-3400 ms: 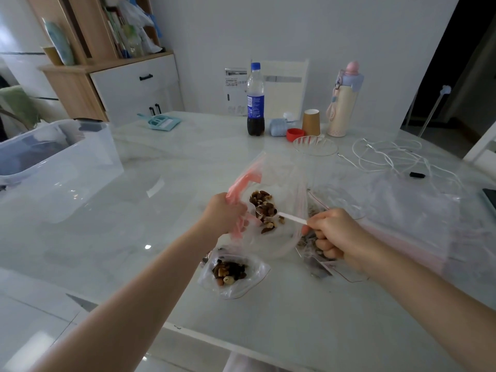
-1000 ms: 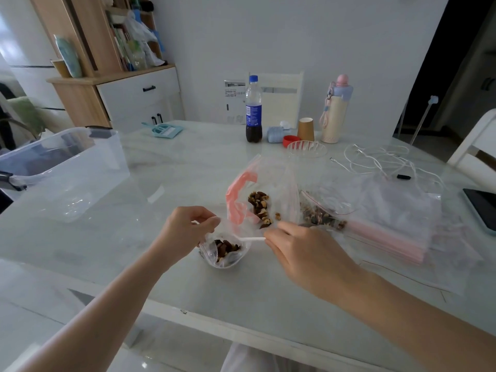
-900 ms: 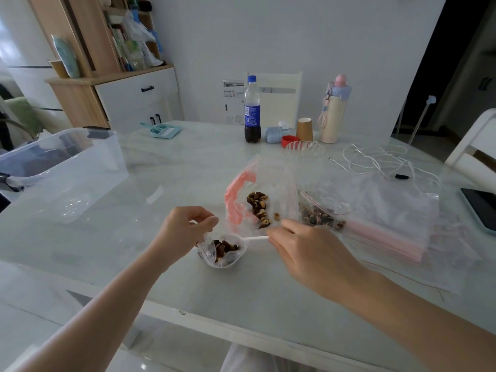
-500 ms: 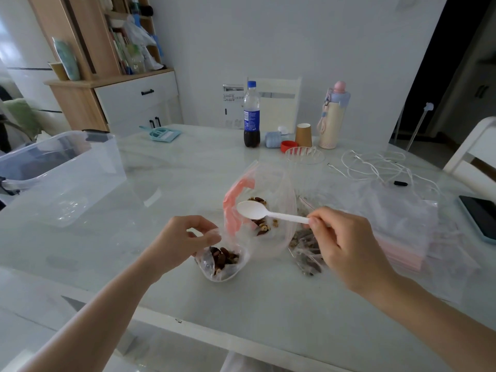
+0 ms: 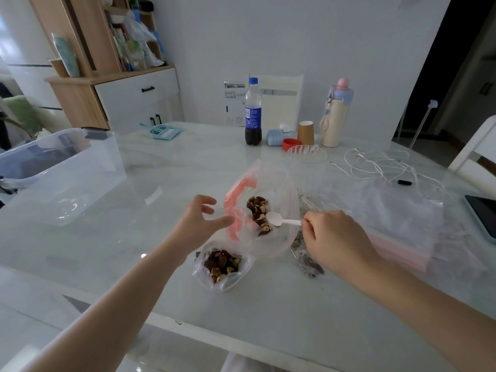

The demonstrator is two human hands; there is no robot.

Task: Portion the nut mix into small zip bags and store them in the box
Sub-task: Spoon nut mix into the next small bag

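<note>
My right hand [image 5: 332, 237] pinches the white plastic spoon [image 5: 281, 220] inside the big nut-mix bag [image 5: 279, 210], my left hand [image 5: 198, 224] reaches spread and empty toward its pink zip, so the small zip bag [image 5: 222, 264] just in front, unsupported, could slump and spill nuts onto the counter [image 5: 268, 318].

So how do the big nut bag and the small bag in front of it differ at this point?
The big nut bag has a pink zip strip at its mouth and stands taller; the small bag is low and squat, with no coloured strip visible. The white spoon held by the right hand reaches into the big one; nothing touches the small one. The left hand is open beside the big bag's strip. Both are clear, open and hold mixed nuts.
</note>
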